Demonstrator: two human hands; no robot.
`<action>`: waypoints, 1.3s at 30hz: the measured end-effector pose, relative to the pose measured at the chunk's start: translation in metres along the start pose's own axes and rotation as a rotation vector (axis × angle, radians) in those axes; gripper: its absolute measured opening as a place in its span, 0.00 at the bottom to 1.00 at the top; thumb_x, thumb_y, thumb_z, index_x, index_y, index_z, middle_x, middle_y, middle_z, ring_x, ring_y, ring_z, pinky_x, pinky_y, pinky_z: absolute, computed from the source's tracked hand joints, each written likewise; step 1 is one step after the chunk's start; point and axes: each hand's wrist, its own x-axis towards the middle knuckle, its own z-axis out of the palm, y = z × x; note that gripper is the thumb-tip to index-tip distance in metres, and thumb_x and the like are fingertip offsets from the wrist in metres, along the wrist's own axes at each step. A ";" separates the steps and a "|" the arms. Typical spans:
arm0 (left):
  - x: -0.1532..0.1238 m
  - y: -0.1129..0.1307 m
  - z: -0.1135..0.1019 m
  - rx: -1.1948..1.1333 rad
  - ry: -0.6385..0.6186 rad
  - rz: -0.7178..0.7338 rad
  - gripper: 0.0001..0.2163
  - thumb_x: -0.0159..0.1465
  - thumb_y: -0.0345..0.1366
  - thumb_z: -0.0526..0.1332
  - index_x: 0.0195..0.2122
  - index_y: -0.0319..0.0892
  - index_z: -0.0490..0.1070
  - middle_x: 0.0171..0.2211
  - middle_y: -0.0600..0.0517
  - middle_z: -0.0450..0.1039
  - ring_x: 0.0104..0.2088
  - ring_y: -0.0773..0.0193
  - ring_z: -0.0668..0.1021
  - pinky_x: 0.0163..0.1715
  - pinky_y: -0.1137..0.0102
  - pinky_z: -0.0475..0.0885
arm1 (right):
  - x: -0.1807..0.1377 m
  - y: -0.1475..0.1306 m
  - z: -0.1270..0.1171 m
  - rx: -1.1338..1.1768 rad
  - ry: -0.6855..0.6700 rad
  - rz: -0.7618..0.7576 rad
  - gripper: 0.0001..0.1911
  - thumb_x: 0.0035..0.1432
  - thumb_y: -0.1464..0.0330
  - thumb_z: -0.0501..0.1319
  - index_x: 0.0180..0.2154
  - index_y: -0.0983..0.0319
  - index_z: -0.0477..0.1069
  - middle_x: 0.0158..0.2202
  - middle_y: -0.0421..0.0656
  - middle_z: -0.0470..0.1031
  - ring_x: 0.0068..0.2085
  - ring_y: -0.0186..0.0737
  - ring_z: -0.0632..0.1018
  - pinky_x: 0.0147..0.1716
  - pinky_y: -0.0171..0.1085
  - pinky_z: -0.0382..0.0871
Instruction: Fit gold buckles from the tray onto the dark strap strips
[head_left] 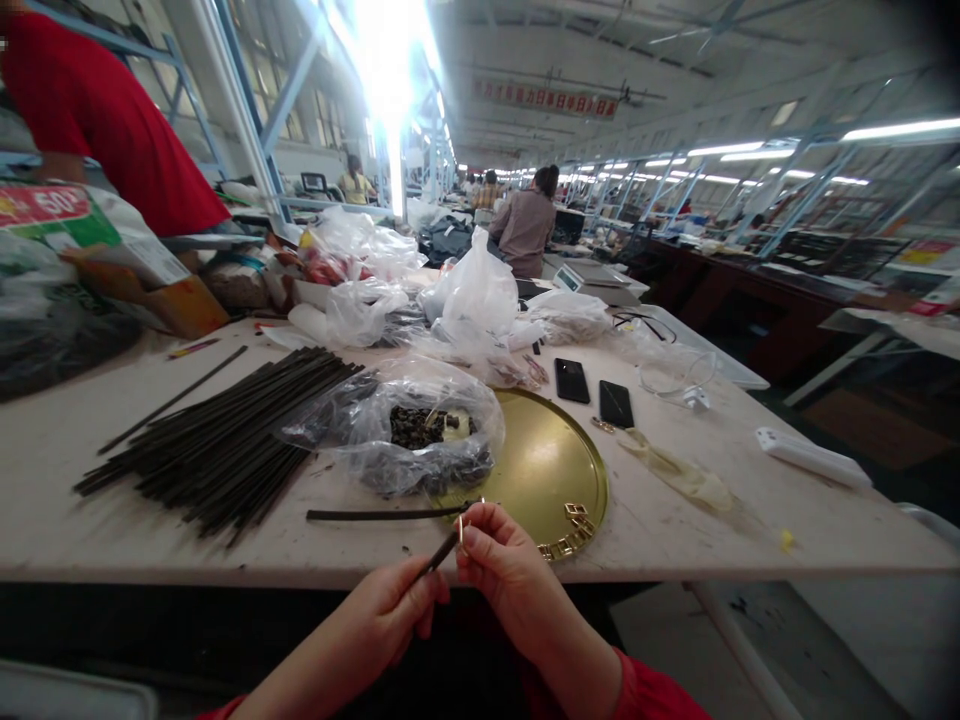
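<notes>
My left hand (394, 605) is closed on a thin black strip (441, 551) at the table's near edge. Just right of it, my right hand (499, 560) pinches a small gold clip (460, 533) at the strip's upper end. Behind my hands lies one loose black strip (382, 514) in front of a round gold tray (551, 465). Several gold clips (574, 530) sit at the tray's near rim. A clear plastic bag of small dark parts (420, 430) rests partly on the tray.
A big pile of black strips (225, 440) covers the table's left. Two black phones (592, 392), a white cable, a white power strip (810, 455) and plastic bags lie farther back. A person in red stands at far left; other workers sit beyond.
</notes>
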 end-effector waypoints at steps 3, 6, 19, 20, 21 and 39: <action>0.000 0.004 0.000 -0.002 -0.057 -0.026 0.17 0.60 0.50 0.49 0.30 0.40 0.64 0.18 0.61 0.59 0.14 0.74 0.58 0.12 0.77 0.51 | -0.004 0.005 0.002 0.035 -0.037 0.049 0.14 0.41 0.71 0.69 0.32 0.63 0.68 0.23 0.35 0.71 0.21 0.27 0.71 0.23 0.28 0.67; 0.000 0.008 -0.001 0.013 -0.108 -0.031 0.16 0.61 0.48 0.48 0.28 0.41 0.64 0.17 0.61 0.59 0.13 0.75 0.58 0.12 0.78 0.51 | -0.006 0.008 0.002 0.020 -0.048 0.090 0.14 0.41 0.70 0.69 0.31 0.64 0.68 0.22 0.36 0.71 0.21 0.28 0.71 0.22 0.29 0.67; 0.001 0.003 -0.002 -0.036 0.073 0.056 0.10 0.60 0.42 0.53 0.30 0.40 0.64 0.21 0.59 0.63 0.16 0.74 0.61 0.13 0.78 0.55 | -0.004 0.019 0.002 -0.244 0.004 -0.070 0.09 0.50 0.66 0.63 0.29 0.65 0.66 0.23 0.36 0.68 0.22 0.25 0.66 0.22 0.27 0.58; 0.001 0.003 -0.001 -0.065 0.056 0.040 0.11 0.60 0.43 0.53 0.30 0.40 0.64 0.22 0.59 0.63 0.15 0.75 0.59 0.12 0.78 0.53 | -0.004 0.021 0.002 -0.263 0.000 -0.077 0.09 0.51 0.66 0.63 0.29 0.65 0.66 0.22 0.35 0.67 0.22 0.26 0.66 0.22 0.27 0.58; 0.002 0.002 -0.001 -0.088 0.048 0.036 0.11 0.60 0.43 0.53 0.30 0.40 0.64 0.22 0.59 0.63 0.14 0.76 0.59 0.12 0.79 0.52 | -0.005 0.023 0.002 -0.277 -0.003 -0.080 0.09 0.52 0.65 0.62 0.28 0.65 0.65 0.22 0.35 0.66 0.22 0.26 0.65 0.22 0.28 0.57; 0.001 -0.002 0.002 -0.042 0.146 0.095 0.11 0.58 0.41 0.52 0.23 0.41 0.61 0.17 0.60 0.60 0.21 0.69 0.63 0.23 0.75 0.59 | -0.024 -0.004 -0.003 -1.184 -0.299 -0.711 0.08 0.58 0.69 0.53 0.38 0.62 0.69 0.32 0.43 0.70 0.33 0.37 0.71 0.33 0.35 0.65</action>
